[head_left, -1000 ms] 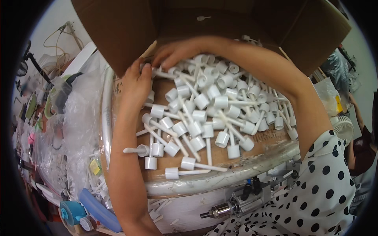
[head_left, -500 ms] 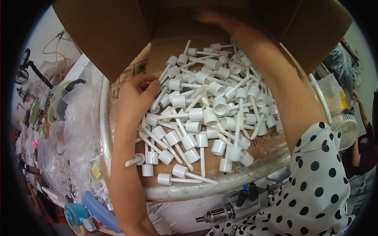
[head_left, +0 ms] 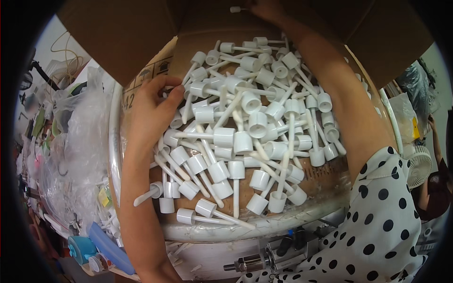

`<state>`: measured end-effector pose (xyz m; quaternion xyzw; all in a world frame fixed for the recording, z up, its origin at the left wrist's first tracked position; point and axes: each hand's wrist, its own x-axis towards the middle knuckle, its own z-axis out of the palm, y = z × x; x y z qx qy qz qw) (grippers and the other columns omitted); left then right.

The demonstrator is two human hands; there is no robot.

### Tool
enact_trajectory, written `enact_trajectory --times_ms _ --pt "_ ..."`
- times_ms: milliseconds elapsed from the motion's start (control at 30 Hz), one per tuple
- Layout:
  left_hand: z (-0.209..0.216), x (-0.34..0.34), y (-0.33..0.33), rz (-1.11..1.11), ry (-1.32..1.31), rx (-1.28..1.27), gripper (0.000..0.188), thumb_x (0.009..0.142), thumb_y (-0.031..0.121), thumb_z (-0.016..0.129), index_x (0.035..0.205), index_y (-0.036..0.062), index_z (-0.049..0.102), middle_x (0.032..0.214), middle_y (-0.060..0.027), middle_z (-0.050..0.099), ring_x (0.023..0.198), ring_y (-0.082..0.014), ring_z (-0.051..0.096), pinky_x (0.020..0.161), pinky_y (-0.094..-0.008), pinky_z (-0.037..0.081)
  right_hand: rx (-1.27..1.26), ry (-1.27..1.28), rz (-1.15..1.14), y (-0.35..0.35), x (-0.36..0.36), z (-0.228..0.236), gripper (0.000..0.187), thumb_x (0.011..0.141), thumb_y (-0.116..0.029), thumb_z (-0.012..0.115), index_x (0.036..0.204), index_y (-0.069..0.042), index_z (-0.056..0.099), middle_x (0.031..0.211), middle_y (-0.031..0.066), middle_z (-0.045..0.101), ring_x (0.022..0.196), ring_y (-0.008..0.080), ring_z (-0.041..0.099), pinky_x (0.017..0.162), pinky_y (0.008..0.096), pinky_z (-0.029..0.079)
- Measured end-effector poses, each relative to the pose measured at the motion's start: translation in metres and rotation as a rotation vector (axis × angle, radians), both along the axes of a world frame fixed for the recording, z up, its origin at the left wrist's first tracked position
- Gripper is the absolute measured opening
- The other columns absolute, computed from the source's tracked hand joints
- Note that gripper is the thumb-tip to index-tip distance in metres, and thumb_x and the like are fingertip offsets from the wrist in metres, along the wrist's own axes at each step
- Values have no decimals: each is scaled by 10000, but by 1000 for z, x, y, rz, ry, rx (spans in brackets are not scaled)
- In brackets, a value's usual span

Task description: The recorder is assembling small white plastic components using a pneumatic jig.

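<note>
A heap of several white plastic pump caps with long dip tubes [head_left: 245, 137] lies on a brown cardboard flap over a round clear-rimmed tray [head_left: 114, 141]. My left hand [head_left: 152, 109] rests at the heap's left edge, fingers curled against the caps and the side of the brown cardboard box [head_left: 122, 37]. My right hand [head_left: 266, 8] reaches far up into the tilted box, fingers bent at its back wall, with my forearm lying across the heap's right side. One loose cap [head_left: 235, 9] sits beside that hand. Whether the right hand holds anything is hidden.
Clear plastic bags [head_left: 78, 141] and clutter crowd the left. A blue bottle [head_left: 111, 247] lies at the lower left. A metal machine part [head_left: 269, 254] sits below the tray. A small white fan [head_left: 419, 165] and another person's arm [head_left: 436, 141] are at the right.
The box has tipped further toward me and the caps slid down the flap. My right hand moved from the heap's top up into the box. My left hand stayed at the left edge.
</note>
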<state>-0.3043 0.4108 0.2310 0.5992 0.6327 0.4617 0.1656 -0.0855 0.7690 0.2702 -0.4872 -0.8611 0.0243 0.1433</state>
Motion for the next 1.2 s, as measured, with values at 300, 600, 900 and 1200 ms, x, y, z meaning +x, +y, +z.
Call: enact_trajectory --times_ms 300,600,900,1200 --pt "-7 -9 0 -20 54 -26 257 828 205 582 992 12 630 875 -87 575 751 -149 513 683 -277 418 -202 -114 219 -30 -54 -11 751 829 -656 422 1356 -122 409 1420 134 349 1318 305 297 1070 456 243" --pt "17 -8 8 -77 382 -112 524 930 486 358 1343 173 441 1453 -169 285 1372 -337 183 1100 -403 164 -301 -94 329 -127 31 100 848 767 -763 396 1374 -172 398 1472 100 268 1385 254 162 1117 430 142" --pt "35 45 12 -240 345 -301 670 931 535 306 1405 61 302 1469 -157 258 1390 -263 154 1104 -304 118 -323 107 364 -163 132 48 624 818 -601 515 1242 -144 543 1279 145 510 1182 301 474 968 418 393" --pt "63 50 4 -115 155 -81 555 918 432 485 1208 -39 530 1184 -148 569 1130 -201 499 975 -282 339 157 -25 374 -242 192 67 446 866 -391 511 1133 -45 603 1153 213 574 1122 328 523 973 420 380"
